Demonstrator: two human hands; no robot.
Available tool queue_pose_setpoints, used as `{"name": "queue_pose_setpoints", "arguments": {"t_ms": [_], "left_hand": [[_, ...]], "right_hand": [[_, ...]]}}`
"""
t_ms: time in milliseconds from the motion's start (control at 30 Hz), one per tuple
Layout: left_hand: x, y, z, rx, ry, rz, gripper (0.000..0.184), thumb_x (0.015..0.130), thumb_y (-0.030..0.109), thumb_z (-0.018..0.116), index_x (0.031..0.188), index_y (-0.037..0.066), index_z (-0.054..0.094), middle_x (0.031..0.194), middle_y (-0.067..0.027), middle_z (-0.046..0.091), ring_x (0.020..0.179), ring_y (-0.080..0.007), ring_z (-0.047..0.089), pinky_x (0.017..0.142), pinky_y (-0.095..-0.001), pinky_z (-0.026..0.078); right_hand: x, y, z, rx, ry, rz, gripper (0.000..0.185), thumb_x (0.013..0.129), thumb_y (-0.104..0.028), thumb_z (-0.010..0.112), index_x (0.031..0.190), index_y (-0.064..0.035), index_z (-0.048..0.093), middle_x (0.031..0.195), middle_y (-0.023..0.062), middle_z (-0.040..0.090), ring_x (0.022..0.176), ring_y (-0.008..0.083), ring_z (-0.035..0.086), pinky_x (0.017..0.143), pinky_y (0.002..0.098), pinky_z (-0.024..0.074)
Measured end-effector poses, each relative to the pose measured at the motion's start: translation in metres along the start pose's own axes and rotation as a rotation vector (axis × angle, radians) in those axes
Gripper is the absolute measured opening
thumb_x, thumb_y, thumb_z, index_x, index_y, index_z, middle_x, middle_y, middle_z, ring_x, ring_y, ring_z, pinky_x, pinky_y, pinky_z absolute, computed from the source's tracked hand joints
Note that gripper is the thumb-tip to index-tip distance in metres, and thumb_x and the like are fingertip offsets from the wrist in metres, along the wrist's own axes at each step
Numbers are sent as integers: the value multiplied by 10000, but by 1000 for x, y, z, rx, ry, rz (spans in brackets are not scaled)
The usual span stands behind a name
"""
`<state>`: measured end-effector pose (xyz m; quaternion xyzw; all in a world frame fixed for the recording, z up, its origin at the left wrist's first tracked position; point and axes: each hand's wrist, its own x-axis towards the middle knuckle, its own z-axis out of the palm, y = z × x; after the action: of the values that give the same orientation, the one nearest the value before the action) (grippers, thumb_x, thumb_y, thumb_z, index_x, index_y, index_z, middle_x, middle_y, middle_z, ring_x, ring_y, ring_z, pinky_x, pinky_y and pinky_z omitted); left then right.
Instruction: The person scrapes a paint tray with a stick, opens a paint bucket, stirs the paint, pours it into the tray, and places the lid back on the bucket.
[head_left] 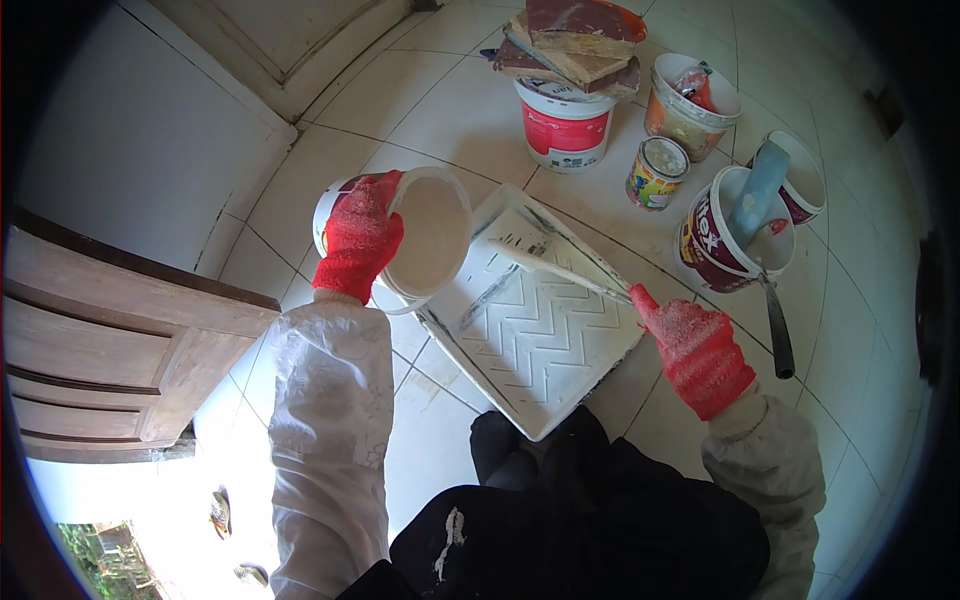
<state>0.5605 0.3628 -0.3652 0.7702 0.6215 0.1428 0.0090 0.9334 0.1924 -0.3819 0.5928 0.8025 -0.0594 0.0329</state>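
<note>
As the white bucket [432,235] tilts at the left edge of the paint tray [540,408], the red-gloved left hand [360,238] has its fingers clasped on the rim. The right hand [696,345] grasps a pale stick [562,268] above the tray; whether its far tip touches is hard to tell. Beyond stand a small can [657,182] and a red-banded bucket [566,132] topped with blocks [580,43].

Tilted bucket [435,235] in left grip [360,238]
</note>
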Motion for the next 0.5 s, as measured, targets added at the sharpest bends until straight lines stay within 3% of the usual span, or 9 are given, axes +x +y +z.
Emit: {"name": "queue_pose_setpoints", "arguments": {"t_ms": [100,200,500], "left_hand": [[-1,2,-2,-5,-24,-30,555,754,87,523,1303,158,565,1249,-130,593,1151,-346,565,984,-405,462],[-1,2,-2,1,-19,-26,547,760,81,519,1299,156,570,1250,-130,593,1150,-346,566,982,-405,462],[-2,5,-3,-19,-34,-35,546,756,74,523,1294,151,580,1249,-122,598,1161,-334,564,990,-395,459]], "right_hand": [[6,-15,-38,-251,-99,25,655,839,-42,587,1452,-160,388,816,91,617,725,246,655,583,383,514],[15,-11,-37,-287,-75,-31,688,822,-89,646,1458,-147,389,891,114,604,807,267,647,609,407,509],[35,-18,-75,-465,-23,-181,615,856,-109,619,1439,-117,425,930,99,599,850,255,639,613,391,514]]}}
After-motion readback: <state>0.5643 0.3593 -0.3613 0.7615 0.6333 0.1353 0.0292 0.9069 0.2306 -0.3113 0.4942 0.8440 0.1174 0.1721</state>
